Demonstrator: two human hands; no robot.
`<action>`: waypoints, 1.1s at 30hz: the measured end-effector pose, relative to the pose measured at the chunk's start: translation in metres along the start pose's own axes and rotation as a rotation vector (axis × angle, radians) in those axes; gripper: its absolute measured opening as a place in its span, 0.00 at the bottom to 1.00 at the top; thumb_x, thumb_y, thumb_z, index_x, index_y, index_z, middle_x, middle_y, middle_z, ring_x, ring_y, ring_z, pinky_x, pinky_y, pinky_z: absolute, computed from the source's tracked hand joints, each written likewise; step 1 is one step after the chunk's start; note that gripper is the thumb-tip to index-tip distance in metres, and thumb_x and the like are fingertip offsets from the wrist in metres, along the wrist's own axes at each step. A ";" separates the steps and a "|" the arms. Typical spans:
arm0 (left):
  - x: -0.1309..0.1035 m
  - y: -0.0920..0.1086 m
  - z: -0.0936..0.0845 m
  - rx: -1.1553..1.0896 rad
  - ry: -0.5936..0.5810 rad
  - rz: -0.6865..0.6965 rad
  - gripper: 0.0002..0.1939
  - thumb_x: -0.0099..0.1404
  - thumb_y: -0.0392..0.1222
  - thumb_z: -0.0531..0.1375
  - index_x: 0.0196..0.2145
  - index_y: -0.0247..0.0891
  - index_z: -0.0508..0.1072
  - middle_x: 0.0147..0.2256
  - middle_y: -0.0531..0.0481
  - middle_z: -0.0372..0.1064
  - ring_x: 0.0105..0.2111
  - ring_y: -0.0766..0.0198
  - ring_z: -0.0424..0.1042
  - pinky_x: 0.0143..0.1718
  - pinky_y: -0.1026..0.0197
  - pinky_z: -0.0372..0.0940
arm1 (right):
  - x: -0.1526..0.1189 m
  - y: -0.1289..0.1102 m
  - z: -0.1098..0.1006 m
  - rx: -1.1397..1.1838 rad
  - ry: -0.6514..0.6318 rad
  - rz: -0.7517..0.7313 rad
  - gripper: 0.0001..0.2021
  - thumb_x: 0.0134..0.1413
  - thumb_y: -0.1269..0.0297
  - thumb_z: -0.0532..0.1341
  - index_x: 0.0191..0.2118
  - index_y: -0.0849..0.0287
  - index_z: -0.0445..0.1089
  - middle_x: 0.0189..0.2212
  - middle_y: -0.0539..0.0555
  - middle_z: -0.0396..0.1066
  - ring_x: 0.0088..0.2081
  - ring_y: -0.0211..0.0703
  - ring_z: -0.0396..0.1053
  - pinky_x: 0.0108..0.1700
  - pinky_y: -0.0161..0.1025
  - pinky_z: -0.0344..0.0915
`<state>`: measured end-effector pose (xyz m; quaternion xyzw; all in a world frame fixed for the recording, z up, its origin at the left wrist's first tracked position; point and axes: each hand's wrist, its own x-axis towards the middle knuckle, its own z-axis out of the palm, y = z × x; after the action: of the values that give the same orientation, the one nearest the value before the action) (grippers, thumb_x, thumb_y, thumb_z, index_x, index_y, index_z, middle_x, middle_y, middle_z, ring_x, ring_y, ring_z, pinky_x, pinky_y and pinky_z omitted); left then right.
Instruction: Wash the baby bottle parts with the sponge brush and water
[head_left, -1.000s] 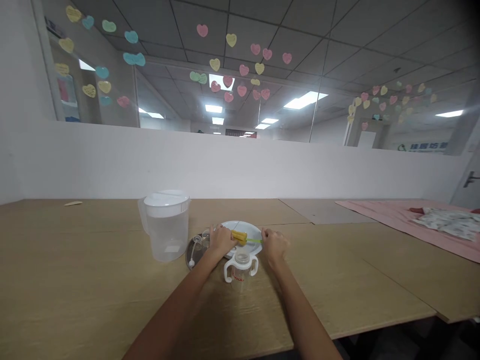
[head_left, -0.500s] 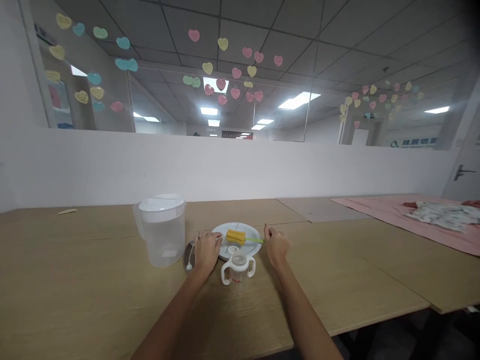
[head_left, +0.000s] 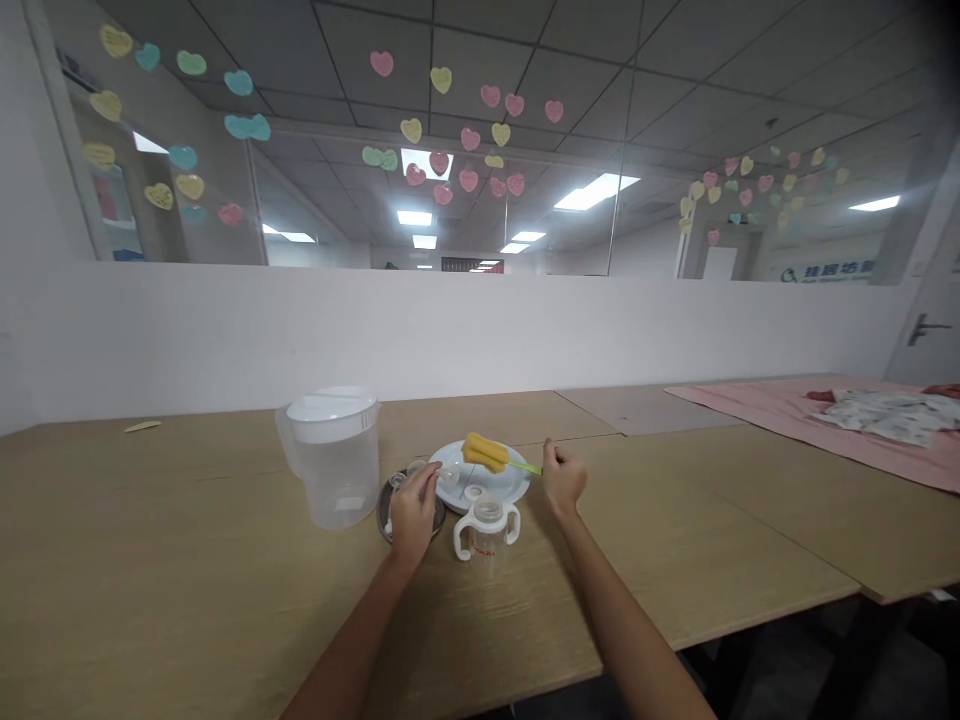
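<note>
My right hand (head_left: 564,480) is closed round the green handle of a bottle brush. The brush's yellow sponge head (head_left: 485,452) is tilted above a white plate (head_left: 517,492). Pinched in the fingers of my left hand (head_left: 414,512) is a small translucent piece (head_left: 448,474), perhaps a bottle nipple, over the plate's left side. Below that hand, a round metal tray (head_left: 385,497) with small bottle parts is partly hidden. A white ring (head_left: 475,493) lies on the plate. In front stands a clear baby bottle (head_left: 486,540) with two white handles, its top uncovered.
A clear plastic pitcher (head_left: 341,480) with a white lid stands to the left of the tray. At the far right, a pink cloth (head_left: 780,425) bears a patterned fabric bundle (head_left: 885,415). A white wall (head_left: 450,335) rises behind the wooden table (head_left: 187,580).
My right hand has lifted the brush, and its sponge head now tilts higher above the plate. My left hand holds the small translucent piece more visibly. The view has shifted slightly.
</note>
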<state>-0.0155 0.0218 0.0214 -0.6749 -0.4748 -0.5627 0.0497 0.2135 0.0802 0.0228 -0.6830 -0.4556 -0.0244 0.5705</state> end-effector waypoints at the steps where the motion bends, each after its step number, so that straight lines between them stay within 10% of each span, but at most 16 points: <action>1: 0.000 0.000 0.000 0.000 0.003 0.005 0.16 0.68 0.43 0.47 0.41 0.38 0.73 0.42 0.47 0.73 0.43 0.60 0.71 0.46 0.57 0.66 | -0.001 0.001 0.001 0.006 -0.011 -0.006 0.29 0.58 0.50 0.45 0.17 0.62 0.69 0.15 0.54 0.65 0.19 0.34 0.50 0.25 0.34 0.43; 10: 0.000 0.000 -0.002 0.055 0.077 0.052 0.16 0.68 0.44 0.48 0.42 0.38 0.73 0.41 0.46 0.73 0.42 0.60 0.70 0.46 0.58 0.65 | -0.001 0.016 0.015 -0.247 0.118 -0.084 0.27 0.60 0.51 0.46 0.23 0.60 0.73 0.18 0.54 0.68 0.19 0.34 0.50 0.25 0.35 0.38; 21: 0.003 -0.028 -0.013 0.404 -0.031 0.016 0.16 0.65 0.35 0.49 0.43 0.38 0.74 0.39 0.46 0.72 0.40 0.54 0.66 0.43 0.54 0.63 | 0.015 0.034 0.004 -0.349 0.331 -0.669 0.29 0.57 0.45 0.52 0.14 0.60 0.65 0.13 0.52 0.64 0.23 0.36 0.53 0.35 0.38 0.45; 33: 0.001 -0.033 -0.008 0.531 -0.229 -0.082 0.16 0.63 0.30 0.50 0.40 0.38 0.75 0.38 0.45 0.74 0.40 0.53 0.67 0.40 0.54 0.60 | 0.008 0.022 0.008 -0.326 0.169 -0.684 0.29 0.58 0.46 0.52 0.14 0.60 0.67 0.12 0.52 0.63 0.23 0.36 0.55 0.36 0.38 0.45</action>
<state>-0.0440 0.0355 0.0102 -0.6777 -0.6348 -0.3404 0.1481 0.2285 0.0925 0.0077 -0.5690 -0.5985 -0.3412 0.4490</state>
